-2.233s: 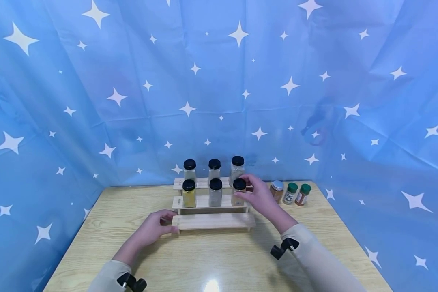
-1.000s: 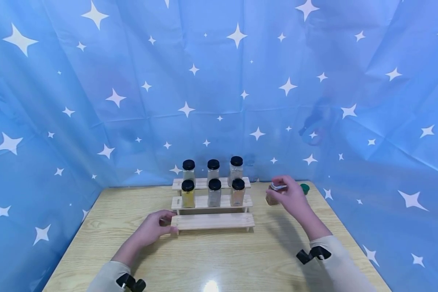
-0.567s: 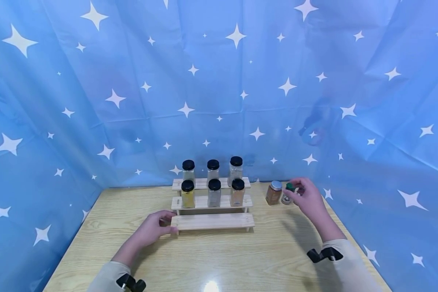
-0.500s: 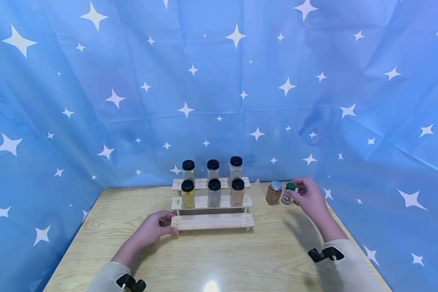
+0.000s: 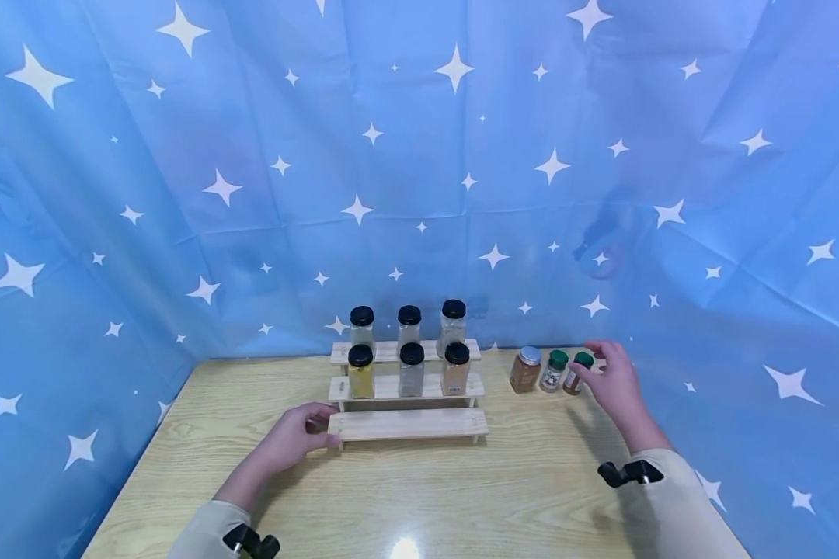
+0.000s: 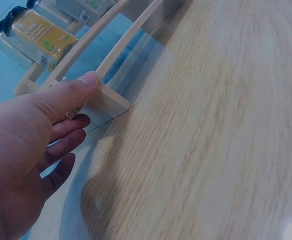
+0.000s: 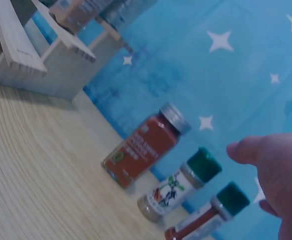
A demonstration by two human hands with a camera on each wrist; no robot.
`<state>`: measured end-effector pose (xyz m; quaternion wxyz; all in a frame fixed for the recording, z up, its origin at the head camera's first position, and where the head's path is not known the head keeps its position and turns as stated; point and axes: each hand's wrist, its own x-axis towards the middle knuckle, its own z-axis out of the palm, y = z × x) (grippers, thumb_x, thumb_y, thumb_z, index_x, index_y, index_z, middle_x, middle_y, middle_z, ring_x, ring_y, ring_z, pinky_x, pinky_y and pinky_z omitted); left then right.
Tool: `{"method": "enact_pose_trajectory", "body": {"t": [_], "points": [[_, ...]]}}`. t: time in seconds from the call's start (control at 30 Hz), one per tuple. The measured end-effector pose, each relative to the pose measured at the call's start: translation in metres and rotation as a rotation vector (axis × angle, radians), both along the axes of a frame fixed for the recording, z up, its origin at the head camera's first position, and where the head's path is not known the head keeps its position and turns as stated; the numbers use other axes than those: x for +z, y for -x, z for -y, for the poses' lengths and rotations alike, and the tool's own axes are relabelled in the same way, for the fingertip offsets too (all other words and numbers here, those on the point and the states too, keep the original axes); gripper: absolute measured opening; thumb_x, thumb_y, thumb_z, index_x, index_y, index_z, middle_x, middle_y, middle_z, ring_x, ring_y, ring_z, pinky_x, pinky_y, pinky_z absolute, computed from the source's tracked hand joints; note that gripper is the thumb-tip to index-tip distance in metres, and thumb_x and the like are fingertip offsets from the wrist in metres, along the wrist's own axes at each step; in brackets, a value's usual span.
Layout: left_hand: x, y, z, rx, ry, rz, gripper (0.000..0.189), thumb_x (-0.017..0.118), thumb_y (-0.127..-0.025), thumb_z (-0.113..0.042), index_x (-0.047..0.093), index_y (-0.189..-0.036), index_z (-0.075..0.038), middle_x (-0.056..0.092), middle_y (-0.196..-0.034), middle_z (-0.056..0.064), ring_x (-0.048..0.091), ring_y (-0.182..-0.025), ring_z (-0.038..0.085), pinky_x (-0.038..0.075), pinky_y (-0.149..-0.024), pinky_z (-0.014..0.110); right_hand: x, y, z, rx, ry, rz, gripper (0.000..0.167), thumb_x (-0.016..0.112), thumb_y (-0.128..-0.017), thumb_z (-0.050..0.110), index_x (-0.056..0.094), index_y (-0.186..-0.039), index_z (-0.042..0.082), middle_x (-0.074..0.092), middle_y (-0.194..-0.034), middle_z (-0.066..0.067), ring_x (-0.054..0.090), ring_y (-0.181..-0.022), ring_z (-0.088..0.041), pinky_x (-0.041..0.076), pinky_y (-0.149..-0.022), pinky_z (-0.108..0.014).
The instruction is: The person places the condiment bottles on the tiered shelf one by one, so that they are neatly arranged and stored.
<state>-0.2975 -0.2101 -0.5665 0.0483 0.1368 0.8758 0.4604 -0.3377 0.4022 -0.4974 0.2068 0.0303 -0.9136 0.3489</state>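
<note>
My left hand (image 5: 295,435) grips the left end of a three-tier wooden spice rack (image 5: 407,423); in the left wrist view its thumb lies on the lowest shelf's end. Black-capped jars stand on the two upper tiers, among them a yellow-filled jar (image 5: 361,380); the lowest tier is bare. On the right, my right hand (image 5: 611,380) hovers with loosely bent fingers at a green-capped shaker with reddish contents (image 5: 575,380). The right wrist view shows a gap between fingertips and caps. Beside it stand another green-capped shaker (image 5: 551,378) and a silver-capped brown spice jar (image 5: 525,375).
The wood-grain table (image 5: 363,497) carries everything. A blue star-patterned cloth (image 5: 419,155) hangs close behind the rack and jars and along both sides.
My right hand has left the middle tier's right jar and moved right past the silver-capped jar and the shakers, which are uncovered again. My left hand keeps its grip on the rack.
</note>
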Motion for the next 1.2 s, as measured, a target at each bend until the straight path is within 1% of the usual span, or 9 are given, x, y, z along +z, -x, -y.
{"method": "enact_pose_trajectory", "body": {"t": [0.2,0.37,0.53,0.8,0.87,1.07,1.13,1.2], "points": [[0.000,-0.002,0.000,-0.002,0.001,-0.004,0.056,0.094,-0.091,-0.034,0.074,-0.137,-0.009,0.075,-0.119,0.001,0.070,-0.107,0.020,0.060,-0.096,0.040,-0.009,0.006,-0.006,-0.007,0.028,0.041,0.056,0.078,-0.106,0.015,0.054,-0.152,-0.008,0.047,-0.147,-0.033,0.049,-0.134,-0.054,0.050,-0.101,-0.067],[0.002,-0.001,0.001,-0.003,-0.001,0.000,0.055,0.093,-0.092,-0.036,0.074,-0.136,-0.010,0.075,-0.120,0.001,0.070,-0.108,0.021,0.060,-0.097,0.042,-0.016,0.012,-0.011,-0.017,0.048,0.082,0.061,0.076,-0.107,0.016,0.050,-0.156,-0.008,0.046,-0.151,-0.035,0.047,-0.138,-0.055,0.048,-0.106,-0.070],[0.002,0.000,0.001,-0.001,-0.011,0.012,0.055,0.094,-0.091,-0.036,0.074,-0.137,-0.011,0.075,-0.119,0.001,0.070,-0.107,0.019,0.059,-0.098,0.044,-0.023,0.017,-0.015,-0.020,0.075,0.101,0.062,0.075,-0.108,0.015,0.048,-0.159,-0.006,0.048,-0.155,-0.035,0.047,-0.141,-0.056,0.046,-0.111,-0.071],[0.002,0.001,0.000,-0.005,-0.004,0.013,0.053,0.093,-0.092,-0.036,0.075,-0.135,-0.012,0.075,-0.119,0.000,0.070,-0.109,0.018,0.058,-0.098,0.044,-0.036,0.022,-0.018,-0.027,0.131,0.112,0.058,0.071,-0.111,0.018,0.048,-0.160,-0.004,0.055,-0.152,-0.033,0.051,-0.141,-0.053,0.044,-0.114,-0.070],[0.002,0.001,0.000,-0.006,-0.002,0.013,0.053,0.094,-0.092,-0.036,0.075,-0.135,-0.012,0.076,-0.119,0.000,0.070,-0.109,0.018,0.058,-0.098,0.043,-0.038,0.022,-0.018,-0.025,0.147,0.107,0.056,0.069,-0.112,0.019,0.048,-0.159,-0.004,0.056,-0.149,-0.033,0.052,-0.139,-0.053,0.046,-0.113,-0.069],[0.002,0.001,0.001,-0.008,-0.006,0.014,0.054,0.094,-0.091,-0.035,0.074,-0.136,-0.010,0.075,-0.120,0.000,0.070,-0.110,0.019,0.059,-0.097,0.042,-0.045,0.022,-0.017,-0.033,0.182,0.098,0.053,0.066,-0.114,0.021,0.049,-0.158,-0.002,0.059,-0.143,-0.031,0.057,-0.134,-0.049,0.054,-0.105,-0.062],[0.001,0.001,0.001,-0.004,-0.002,0.012,0.055,0.094,-0.091,-0.036,0.074,-0.135,-0.011,0.075,-0.120,0.000,0.070,-0.110,0.019,0.059,-0.098,0.042,-0.046,0.023,-0.017,-0.040,0.183,0.097,0.053,0.066,-0.114,0.023,0.050,-0.159,-0.001,0.059,-0.143,-0.030,0.058,-0.133,-0.047,0.058,-0.101,-0.055],[0.001,0.001,0.001,-0.003,0.000,0.012,0.054,0.094,-0.091,-0.036,0.075,-0.135,-0.011,0.075,-0.120,-0.001,0.070,-0.111,0.020,0.059,-0.098,0.042,-0.047,0.022,-0.017,-0.054,0.186,0.095,0.055,0.067,-0.113,0.026,0.050,-0.159,0.001,0.060,-0.142,-0.027,0.059,-0.131,-0.043,0.061,-0.095,-0.044]]}}
